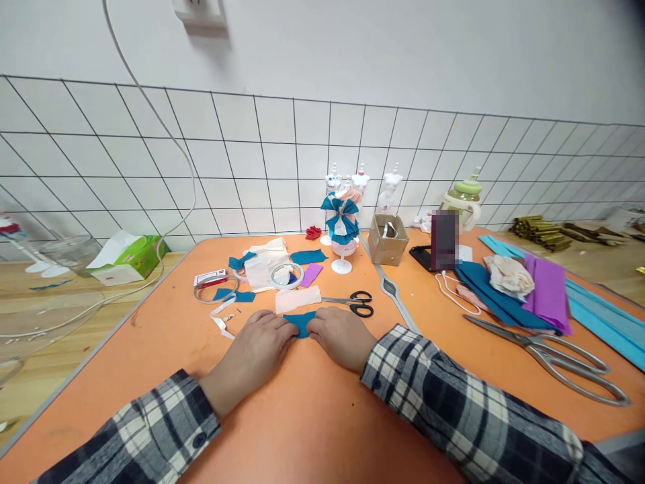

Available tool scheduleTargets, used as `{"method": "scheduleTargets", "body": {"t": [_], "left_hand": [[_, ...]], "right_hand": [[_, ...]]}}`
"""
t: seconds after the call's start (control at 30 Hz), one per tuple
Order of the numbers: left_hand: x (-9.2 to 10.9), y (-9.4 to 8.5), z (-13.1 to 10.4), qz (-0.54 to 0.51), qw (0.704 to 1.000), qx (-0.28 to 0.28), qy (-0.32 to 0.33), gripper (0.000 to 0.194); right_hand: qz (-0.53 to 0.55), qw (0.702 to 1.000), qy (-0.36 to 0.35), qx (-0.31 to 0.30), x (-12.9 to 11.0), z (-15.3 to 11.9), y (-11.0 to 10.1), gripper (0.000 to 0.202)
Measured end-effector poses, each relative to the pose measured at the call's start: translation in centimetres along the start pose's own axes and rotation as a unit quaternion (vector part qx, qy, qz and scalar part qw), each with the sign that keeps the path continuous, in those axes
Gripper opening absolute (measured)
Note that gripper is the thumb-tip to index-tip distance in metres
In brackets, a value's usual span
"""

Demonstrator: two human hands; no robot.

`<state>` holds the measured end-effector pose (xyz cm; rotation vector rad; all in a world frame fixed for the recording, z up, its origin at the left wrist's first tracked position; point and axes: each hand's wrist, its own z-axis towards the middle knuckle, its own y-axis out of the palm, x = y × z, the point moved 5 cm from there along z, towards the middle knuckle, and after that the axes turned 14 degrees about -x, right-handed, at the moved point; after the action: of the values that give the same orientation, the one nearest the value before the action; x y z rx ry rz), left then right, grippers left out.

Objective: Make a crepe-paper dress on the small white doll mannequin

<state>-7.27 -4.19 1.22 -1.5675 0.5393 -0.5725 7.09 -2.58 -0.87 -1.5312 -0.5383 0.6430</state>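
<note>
A small teal piece of crepe-like material lies on the orange tabletop between my hands. My left hand has its fingers closed on the left end, and my right hand grips the right end. Fingertips hide both ends of it. Just beyond lie a pale pink strip and small scissors with black handles. Rolls of clear tape rest among white, teal and purple scraps. Behind them stands a miniature dress form in a teal and pink ruffled outfit with a big bow.
Large metal shears lie at right, near folded blue and purple sheets. A small cardboard box, a dark phone and a green-lidded bottle stand at the back. A green tissue pack sits left, beyond the orange surface.
</note>
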Motion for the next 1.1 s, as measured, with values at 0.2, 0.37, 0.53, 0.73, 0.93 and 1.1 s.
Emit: {"method": "scheduleTargets", "body": {"t": [0.2, 0.37, 0.53, 0.73, 0.93, 1.1], "left_hand": [[-0.33, 0.42, -0.01, -0.005, 1.000, -0.008, -0.007, 0.020], [-0.39, 0.25, 0.07, -0.024, 1.000, 0.006, -0.011, 0.020], [-0.13, -0.12, 0.07, -0.025, 0.999, 0.019, 0.001, 0.020], [-0.56, 0.19, 0.09, -0.039, 0.999, 0.019, -0.012, 0.020], [-0.67, 0.43, 0.27, -0.028, 1.000, 0.001, -0.008, 0.021], [-0.31, 0.10, 0.26, -0.015, 1.000, -0.006, -0.017, 0.023]], "right_hand": [[0.010, 1.000, 0.004, -0.006, 0.20, 0.03, 0.28, 0.011], [0.013, 1.000, 0.011, -0.008, 0.16, 0.04, -0.03, 0.016], [-0.004, 1.000, 0.019, -0.010, 0.00, -0.03, -0.37, 0.017], [0.018, 0.999, 0.032, -0.025, 0.12, -0.03, -0.25, 0.015], [0.026, 0.999, 0.028, -0.015, 0.17, 0.00, -0.41, 0.016], [0.018, 0.999, 0.025, -0.023, 0.14, -0.02, -0.57, 0.015]]}}
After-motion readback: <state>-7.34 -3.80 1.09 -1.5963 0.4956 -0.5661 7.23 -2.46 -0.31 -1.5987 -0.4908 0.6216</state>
